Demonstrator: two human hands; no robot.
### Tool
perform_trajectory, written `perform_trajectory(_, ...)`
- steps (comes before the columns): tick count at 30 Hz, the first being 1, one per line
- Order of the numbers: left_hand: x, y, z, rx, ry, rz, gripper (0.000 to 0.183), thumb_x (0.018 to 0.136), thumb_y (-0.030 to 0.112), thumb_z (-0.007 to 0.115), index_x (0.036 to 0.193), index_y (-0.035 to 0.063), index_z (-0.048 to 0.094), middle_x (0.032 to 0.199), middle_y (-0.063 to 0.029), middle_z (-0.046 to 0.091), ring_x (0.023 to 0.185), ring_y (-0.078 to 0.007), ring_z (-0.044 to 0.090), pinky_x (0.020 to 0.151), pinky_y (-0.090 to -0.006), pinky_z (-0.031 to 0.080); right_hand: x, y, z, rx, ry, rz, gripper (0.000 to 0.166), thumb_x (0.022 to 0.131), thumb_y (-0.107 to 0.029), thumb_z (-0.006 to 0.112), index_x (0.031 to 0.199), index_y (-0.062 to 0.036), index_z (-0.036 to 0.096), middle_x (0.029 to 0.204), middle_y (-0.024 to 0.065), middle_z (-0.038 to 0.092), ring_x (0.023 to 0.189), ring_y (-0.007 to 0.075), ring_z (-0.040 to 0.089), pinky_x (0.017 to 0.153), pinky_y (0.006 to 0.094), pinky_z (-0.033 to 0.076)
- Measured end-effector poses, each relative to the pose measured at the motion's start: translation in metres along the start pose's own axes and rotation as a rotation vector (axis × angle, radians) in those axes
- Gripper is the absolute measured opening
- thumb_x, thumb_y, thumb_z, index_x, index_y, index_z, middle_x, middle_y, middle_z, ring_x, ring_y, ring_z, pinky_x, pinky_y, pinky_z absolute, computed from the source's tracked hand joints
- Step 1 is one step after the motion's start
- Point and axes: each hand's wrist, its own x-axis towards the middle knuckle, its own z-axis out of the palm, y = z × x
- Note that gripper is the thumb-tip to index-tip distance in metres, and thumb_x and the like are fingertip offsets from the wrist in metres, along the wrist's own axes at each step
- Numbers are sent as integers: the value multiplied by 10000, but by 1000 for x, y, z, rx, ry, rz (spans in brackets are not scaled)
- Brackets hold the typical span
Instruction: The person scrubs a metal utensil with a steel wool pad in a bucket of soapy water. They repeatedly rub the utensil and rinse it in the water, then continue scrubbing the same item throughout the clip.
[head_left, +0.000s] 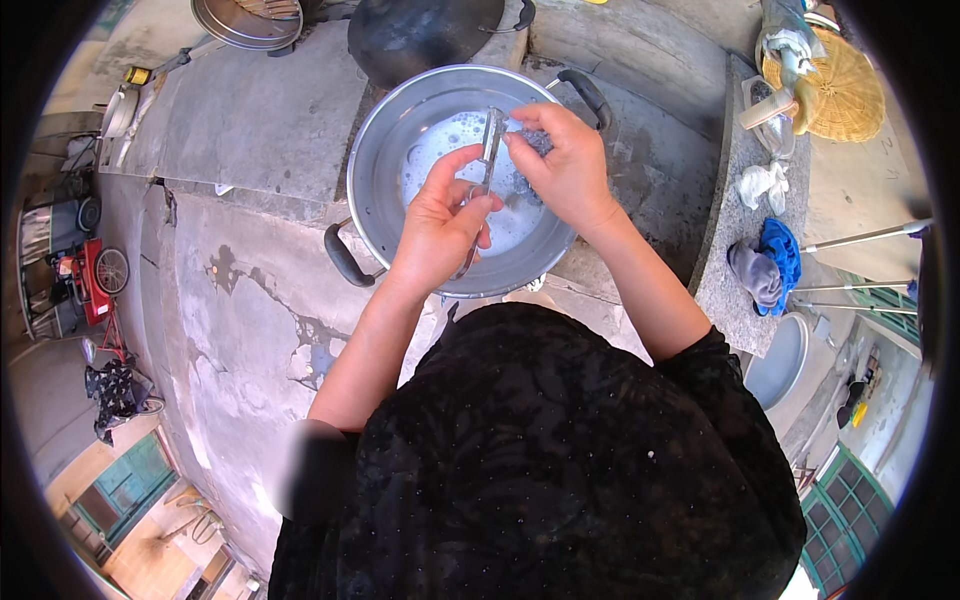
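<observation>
A large metal pot (365, 150) with two black side handles stands before me, with foamy, soapy water (442, 154) in it. Above the water, my left hand (450, 214) grips a slim metal utensil (491, 142), which looks like a peeler. The utensil is tilted, its wider end pointing away from me and its handle running down past my fingers. My right hand (562, 165) pinches a grey steel-wool scourer (535, 140) close beside the wide end. Whether the scourer touches the metal is hard to tell.
A blackened wok (420, 37) lies beyond the pot, and a round metal pan (247, 22) holding utensils is farther left. On the stone ledge at right are blue and grey cloths (776, 262), a white plastic bag (763, 186) and a woven round tray (840, 86).
</observation>
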Motion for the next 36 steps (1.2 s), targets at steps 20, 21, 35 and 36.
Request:
perform_trajectory(20, -3, -11, -4, -1, 59, -7, 437, 848, 0, 492, 1269, 101, 431, 825, -45, 584, 539, -52, 469, 437, -190, 366, -5, -11, -5, -349, -168, -302, 168, 647, -75, 660, 805, -131, 660, 771, -13, 621, 692, 185, 580, 550, 288, 476)
perform_trajectory(21, -3, -10, -5, -15, 58, -16, 438, 847, -4, 490, 1269, 99, 431, 821, -46, 583, 539, -52, 469, 440, -191, 366, -6, -14, -6, -350, -201, -305, 179, 647, -83, 662, 819, -137, 661, 772, -16, 617, 688, 184, 574, 545, 290, 474)
perform_trajectory(35, -6, -14, -7, 38, 36, -12, 444, 834, -16, 481, 1263, 87, 436, 790, -44, 568, 521, -47, 461, 431, -189, 358, 2, 3, -22, -431, -527, -451, 251, 694, -142, 614, 935, -211, 636, 669, -11, 548, 681, 198, 539, 525, 330, 452)
perform_trajectory(36, -5, -13, -7, 47, 40, -16, 443, 833, -17, 480, 1262, 86, 436, 789, -44, 567, 519, -46, 460, 429, -190, 357, -2, -1, -21, -382, -518, -435, 254, 696, -142, 611, 937, -219, 635, 665, -10, 546, 681, 198, 537, 528, 332, 453)
